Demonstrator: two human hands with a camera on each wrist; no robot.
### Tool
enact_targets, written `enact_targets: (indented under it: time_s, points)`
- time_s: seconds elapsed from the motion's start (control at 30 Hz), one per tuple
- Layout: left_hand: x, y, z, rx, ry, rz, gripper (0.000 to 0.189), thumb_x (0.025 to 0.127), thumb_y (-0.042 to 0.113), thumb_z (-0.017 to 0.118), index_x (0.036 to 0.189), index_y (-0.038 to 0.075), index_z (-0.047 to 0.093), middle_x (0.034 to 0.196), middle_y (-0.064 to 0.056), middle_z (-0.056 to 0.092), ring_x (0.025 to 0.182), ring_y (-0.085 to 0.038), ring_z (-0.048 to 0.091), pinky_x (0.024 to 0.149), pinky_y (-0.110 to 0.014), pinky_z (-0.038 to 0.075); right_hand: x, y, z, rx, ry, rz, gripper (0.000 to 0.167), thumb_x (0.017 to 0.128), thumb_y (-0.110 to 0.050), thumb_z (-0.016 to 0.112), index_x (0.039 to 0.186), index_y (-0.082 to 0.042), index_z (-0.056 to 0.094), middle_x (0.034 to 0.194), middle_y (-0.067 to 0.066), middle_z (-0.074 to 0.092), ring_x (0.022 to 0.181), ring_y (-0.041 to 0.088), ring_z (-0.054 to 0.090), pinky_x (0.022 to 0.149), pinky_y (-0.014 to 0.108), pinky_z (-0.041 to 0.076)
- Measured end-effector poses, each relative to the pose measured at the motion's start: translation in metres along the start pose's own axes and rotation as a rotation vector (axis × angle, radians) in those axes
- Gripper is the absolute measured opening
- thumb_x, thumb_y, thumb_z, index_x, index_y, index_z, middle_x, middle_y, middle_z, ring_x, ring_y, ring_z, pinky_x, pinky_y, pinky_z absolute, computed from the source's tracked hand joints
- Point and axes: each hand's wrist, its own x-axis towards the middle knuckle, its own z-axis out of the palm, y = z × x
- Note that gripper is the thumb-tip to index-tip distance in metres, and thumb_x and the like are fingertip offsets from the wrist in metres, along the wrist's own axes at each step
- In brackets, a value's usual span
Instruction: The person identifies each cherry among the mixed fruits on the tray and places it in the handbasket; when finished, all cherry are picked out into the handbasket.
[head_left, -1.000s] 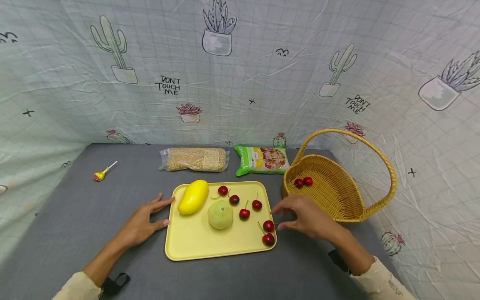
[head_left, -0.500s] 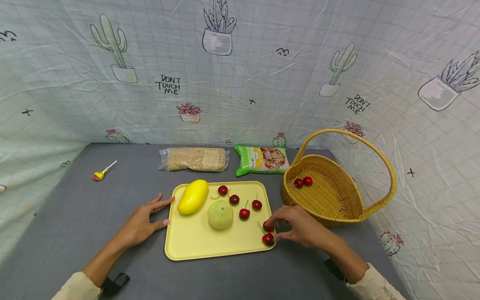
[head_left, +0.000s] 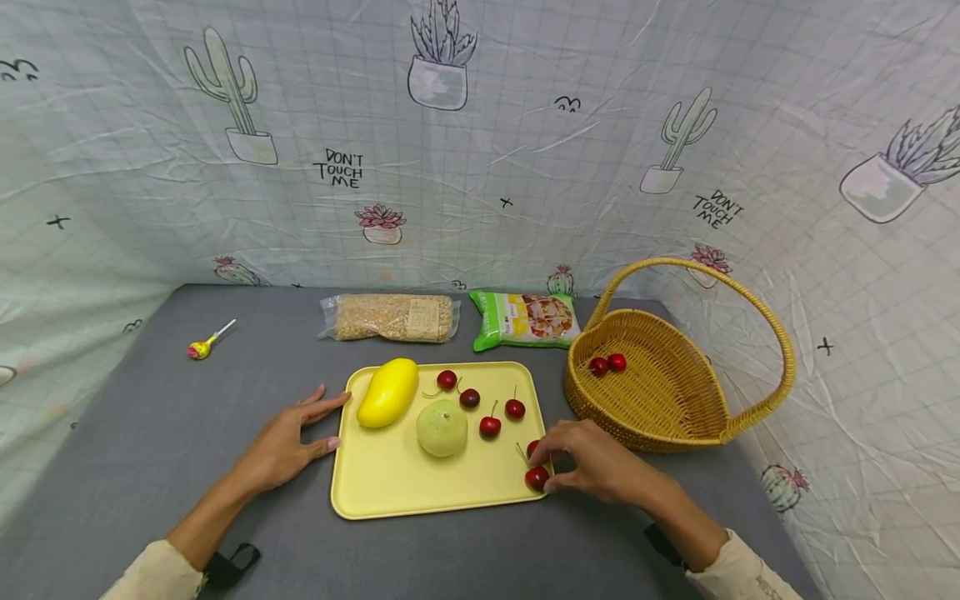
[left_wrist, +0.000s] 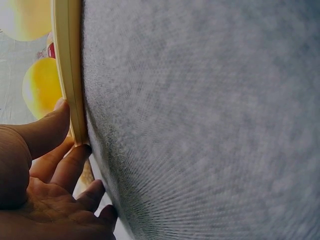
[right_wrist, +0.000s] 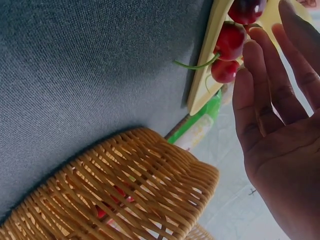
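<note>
My left hand (head_left: 281, 450) touches the left edge of a yellow tray (head_left: 390, 500), its thumb at the rim in the left wrist view. Over the tray's right edge, my right hand (head_left: 596, 462) reaches two cherries. Its fingers partly cover the farther cherry (head_left: 533, 449), and its thumb is close beside the nearer cherry (head_left: 536, 478); in the right wrist view the fingers look extended around them, with no firm grip visible. Several more cherries, among them one stemmed cherry (head_left: 491, 427), lie on the tray with a yellow mango (head_left: 388, 393) and a pale green round fruit (head_left: 442, 428).
Right of the tray stands a wicker basket (head_left: 675, 392) with a tall handle and two cherries (head_left: 617, 362) inside. Behind the tray lie a clear bag of grains (head_left: 375, 317) and a green-ended packet (head_left: 525, 320). A lollipop (head_left: 200, 348) rests at the far left.
My right hand has come left and toward me from beside the basket, onto the two cherries at the tray's right edge. The left hand has stayed at the tray's left edge.
</note>
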Motion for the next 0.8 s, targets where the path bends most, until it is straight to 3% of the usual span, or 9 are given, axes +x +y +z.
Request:
enact_targets:
  time_s: [0.37, 0.6, 0.8]
  points:
    - [0.0021, -0.0010, 0.0010, -0.002, -0.004, -0.009, 0.073, 0.092, 0.016, 0.083, 0.158, 0.017, 0.054, 0.169, -0.033, 0.029, 0.157, -0.059, 0.025, 0.118, -0.080, 0.025, 0.0031, 0.0022, 0.0043, -0.023, -0.029, 0.014, 0.026, 0.082, -0.016, 0.092, 0.104, -0.025, 0.082, 0.099, -0.013, 0.076, 0.091, 0.007, 0.067, 0.080, 0.031, 0.060]
    - [0.0025, -0.0012, 0.0009, -0.002, -0.001, -0.006, 0.073, 0.091, 0.015, 0.084, 0.158, 0.017, 0.054, 0.169, -0.033, 0.029, 0.157, -0.059, 0.025, 0.119, -0.080, 0.024, 0.0045, 0.0027, 0.0066, -0.034, -0.043, 0.027, 0.026, 0.082, -0.015, 0.093, 0.103, -0.024, 0.082, 0.095, -0.012, 0.073, 0.087, 0.010, 0.066, 0.076, 0.022, 0.055]
    - [0.0020, -0.0009, 0.0004, -0.010, 0.001, -0.002, 0.073, 0.091, 0.014, 0.084, 0.158, 0.016, 0.054, 0.169, -0.033, 0.029, 0.157, -0.059, 0.024, 0.119, -0.080, 0.024, 0.0048, 0.0029, 0.0083, -0.033, -0.043, 0.023, 0.027, 0.081, -0.014, 0.094, 0.103, -0.024, 0.081, 0.096, -0.011, 0.073, 0.086, 0.009, 0.066, 0.075, 0.022, 0.055]
